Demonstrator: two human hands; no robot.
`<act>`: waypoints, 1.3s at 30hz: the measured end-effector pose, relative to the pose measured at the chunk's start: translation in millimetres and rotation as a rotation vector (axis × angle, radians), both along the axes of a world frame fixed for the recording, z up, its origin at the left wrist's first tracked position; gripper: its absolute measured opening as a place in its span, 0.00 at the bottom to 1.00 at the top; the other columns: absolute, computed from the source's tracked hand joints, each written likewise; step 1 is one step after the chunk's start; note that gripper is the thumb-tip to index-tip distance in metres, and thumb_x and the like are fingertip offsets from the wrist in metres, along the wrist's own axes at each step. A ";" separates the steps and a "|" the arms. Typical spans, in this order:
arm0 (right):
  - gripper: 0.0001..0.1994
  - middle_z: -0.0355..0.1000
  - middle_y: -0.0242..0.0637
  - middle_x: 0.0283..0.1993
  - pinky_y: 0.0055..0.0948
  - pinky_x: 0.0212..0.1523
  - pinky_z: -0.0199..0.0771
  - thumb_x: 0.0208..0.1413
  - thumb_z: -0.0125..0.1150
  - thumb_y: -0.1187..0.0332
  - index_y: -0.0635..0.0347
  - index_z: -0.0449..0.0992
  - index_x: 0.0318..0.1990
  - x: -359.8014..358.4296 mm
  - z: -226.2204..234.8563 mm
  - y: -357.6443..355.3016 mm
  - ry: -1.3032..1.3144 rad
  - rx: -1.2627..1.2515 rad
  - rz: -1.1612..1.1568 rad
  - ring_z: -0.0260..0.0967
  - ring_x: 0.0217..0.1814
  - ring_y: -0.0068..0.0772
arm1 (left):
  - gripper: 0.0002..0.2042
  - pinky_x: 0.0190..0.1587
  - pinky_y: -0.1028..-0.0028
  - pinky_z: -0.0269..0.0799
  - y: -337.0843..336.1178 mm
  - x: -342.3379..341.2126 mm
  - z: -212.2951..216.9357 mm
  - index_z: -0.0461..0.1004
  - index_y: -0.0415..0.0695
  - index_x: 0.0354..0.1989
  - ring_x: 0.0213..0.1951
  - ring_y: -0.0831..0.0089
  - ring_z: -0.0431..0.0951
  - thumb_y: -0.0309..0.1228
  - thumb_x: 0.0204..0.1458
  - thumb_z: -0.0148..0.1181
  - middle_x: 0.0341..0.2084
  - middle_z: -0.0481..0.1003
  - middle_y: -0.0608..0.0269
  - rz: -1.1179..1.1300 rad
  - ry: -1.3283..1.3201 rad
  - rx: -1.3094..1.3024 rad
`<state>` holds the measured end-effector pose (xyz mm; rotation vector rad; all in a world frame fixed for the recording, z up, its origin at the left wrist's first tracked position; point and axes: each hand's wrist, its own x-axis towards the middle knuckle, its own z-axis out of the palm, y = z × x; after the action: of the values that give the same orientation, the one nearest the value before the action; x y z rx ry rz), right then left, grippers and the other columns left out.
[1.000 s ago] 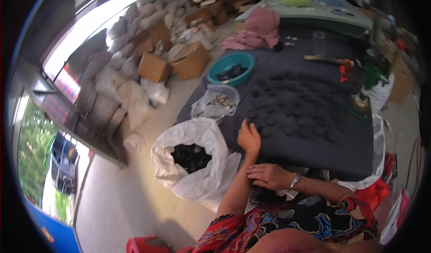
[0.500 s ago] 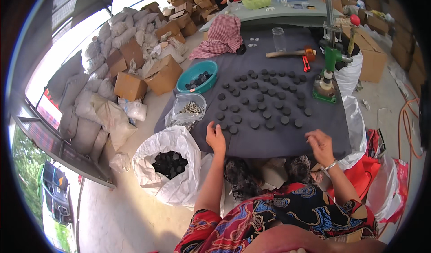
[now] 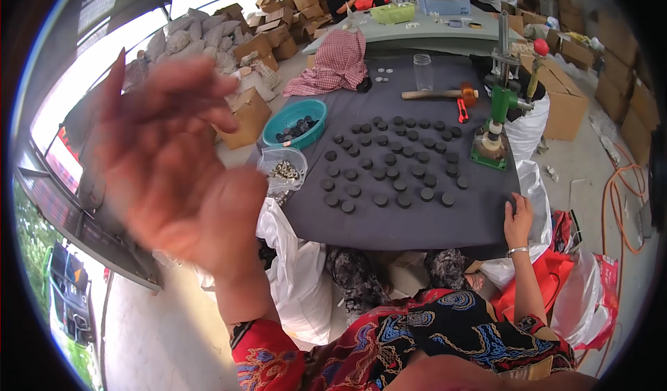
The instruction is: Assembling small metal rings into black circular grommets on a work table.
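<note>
My left hand (image 3: pixel 174 162) is raised close to the camera at the left, blurred, its fingers spread and nothing in it. It hides part of the white sack (image 3: pixel 302 287) below. At the table's right edge rests my right hand (image 3: pixel 517 221), fingers stretched out on the dark cloth (image 3: pixel 445 228) and empty. Several small black round caps (image 3: pixel 403 200) stand in loose rows on that cloth. To their left are a teal basket (image 3: pixel 321 117) with dark pieces in it and a clear plastic tub (image 3: pixel 300 160) of small metal parts.
A green hand press (image 3: pixel 497 106) with a red knob stands at the table's right. Near it lie a mallet (image 3: pixel 445 94) and a red cutter (image 3: pixel 463 111). A clear jar (image 3: pixel 423 73) and a checked cloth (image 3: pixel 337 57) are farther back. People sit at the far green table (image 3: pixel 445 30).
My left hand has risen from the table's front left toward the camera. My right hand has moved right, onto the table's edge. The view has shifted slightly.
</note>
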<state>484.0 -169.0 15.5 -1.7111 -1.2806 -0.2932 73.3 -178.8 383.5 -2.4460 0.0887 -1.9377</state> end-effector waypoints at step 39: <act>0.09 0.69 0.46 0.36 0.44 0.45 0.64 0.46 0.61 0.72 0.62 0.74 0.37 -24.1 15.4 -21.4 -0.065 -0.084 -0.037 0.66 0.42 0.52 | 0.21 0.54 0.65 0.65 -34.6 69.0 48.1 0.64 0.39 0.59 0.53 0.61 0.70 0.29 0.57 0.50 0.52 0.70 0.52 0.074 0.174 0.480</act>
<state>460.0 -190.4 30.9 -1.8107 -1.3256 -0.3234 142.3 -213.5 431.5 -2.2444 0.4078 -1.4563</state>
